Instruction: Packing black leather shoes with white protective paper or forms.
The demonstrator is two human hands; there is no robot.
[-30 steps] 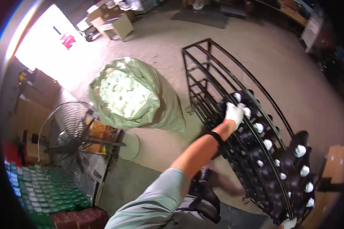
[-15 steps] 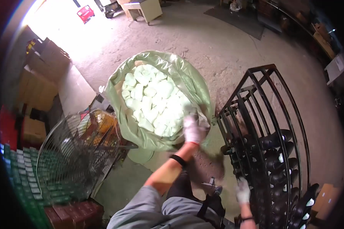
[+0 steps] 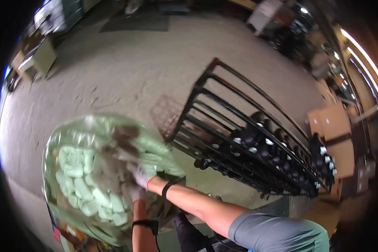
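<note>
A large greenish plastic bag (image 3: 54, 168) stands wide, full of pale, rounded, block-like pieces (image 3: 84, 189). Both of my hands wear pale gloves and are at the bag's right side, close together. My right hand (image 3: 142, 176) comes in from the right, with a black band on its wrist. Just below it is my left hand (image 3: 137, 193), with a dark strap and a thin cable on its wrist. Motion blur and shadow smear the fingers of both, so I cannot see whether they hold any of the pieces.
A black metal rack (image 3: 197, 90) stands to the right of the bag, loaded with rows of dark rounded pieces (image 3: 260, 134) with white ends. Beyond it are cardboard boxes (image 3: 334, 122). A pale desk (image 3: 40, 56) stands far left, and a dark mat (image 3: 134, 23) lies at the back.
The view has swung to the right, so the bag now appears lower left. My right hand has moved from beside the rack to the bag, where my left hand still is.
</note>
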